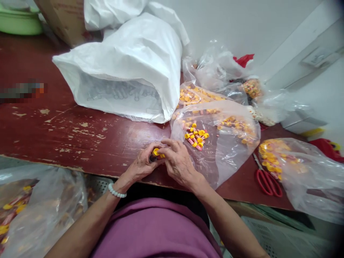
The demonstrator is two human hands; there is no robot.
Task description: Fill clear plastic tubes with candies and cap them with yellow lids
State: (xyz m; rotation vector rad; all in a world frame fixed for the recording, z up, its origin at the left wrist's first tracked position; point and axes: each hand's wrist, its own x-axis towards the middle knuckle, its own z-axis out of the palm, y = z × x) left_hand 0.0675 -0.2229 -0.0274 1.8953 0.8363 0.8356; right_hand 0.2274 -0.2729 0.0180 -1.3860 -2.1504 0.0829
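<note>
My left hand point(142, 161), with a pale bead bracelet point(117, 191) at the wrist, curls around a small dark or clear round piece point(152, 158) near the table's front edge. The fingers of my right hand point(177, 161) close on a small yellow-capped piece point(156, 152) right beside it, and the two hands touch. Just right of them, a pile of yellow-capped pieces with red-and-white patterned bodies point(198, 135) lies on an open clear plastic bag point(225, 157). Beyond my hands, a large white sack point(134, 53) lies with its mouth open, showing clear tube-like pieces point(120, 91) inside.
Red-handled scissors point(268, 182) lie at the right on the worn red table point(67, 132), beside another bag of yellow-capped pieces point(271, 157). A green basin point(20, 21) and a cardboard box point(63, 19) stand at the back left. A filled plastic bag point(45, 211) is below the table at left.
</note>
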